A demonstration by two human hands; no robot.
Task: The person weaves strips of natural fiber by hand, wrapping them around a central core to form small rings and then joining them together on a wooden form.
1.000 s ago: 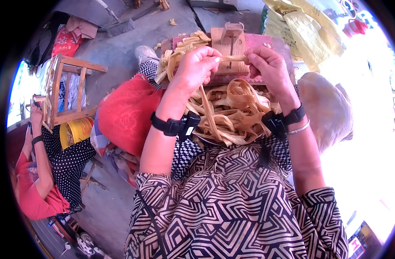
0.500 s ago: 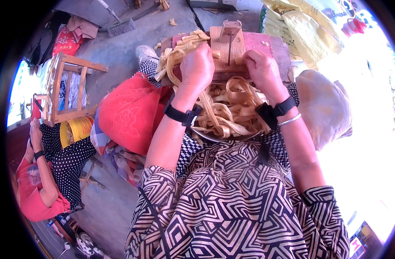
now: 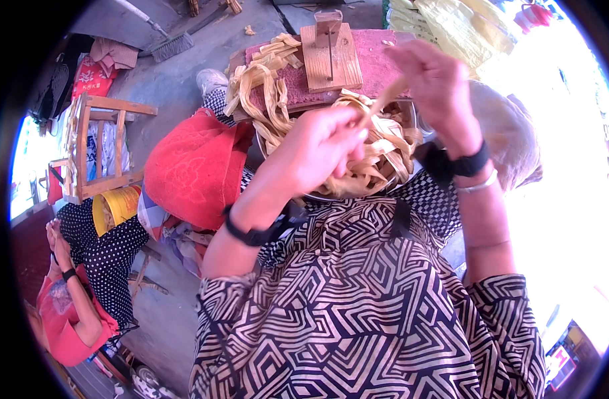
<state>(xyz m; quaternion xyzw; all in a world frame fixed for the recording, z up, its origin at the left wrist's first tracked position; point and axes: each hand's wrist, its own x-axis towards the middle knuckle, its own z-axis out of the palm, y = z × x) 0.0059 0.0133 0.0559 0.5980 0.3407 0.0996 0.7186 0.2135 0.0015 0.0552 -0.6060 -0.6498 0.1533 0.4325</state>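
Holding: one pale strip (image 3: 388,98), seemingly pinched between your near left hand (image 3: 318,149) and far right hand (image 3: 436,83) for tautness; basin (image 3: 416,117) below, likely keeping loose strips (image 3: 389,147) within reach.

short-sleeved shirt (image 3: 371,312), black-and-cream geometric maze print | black wrist straps (image 3: 475,161), both arms | silvery bangle (image 3: 479,186), right wrist | black-and-white checked trousers (image 3: 427,201) | pale left shoe (image 3: 213,80)
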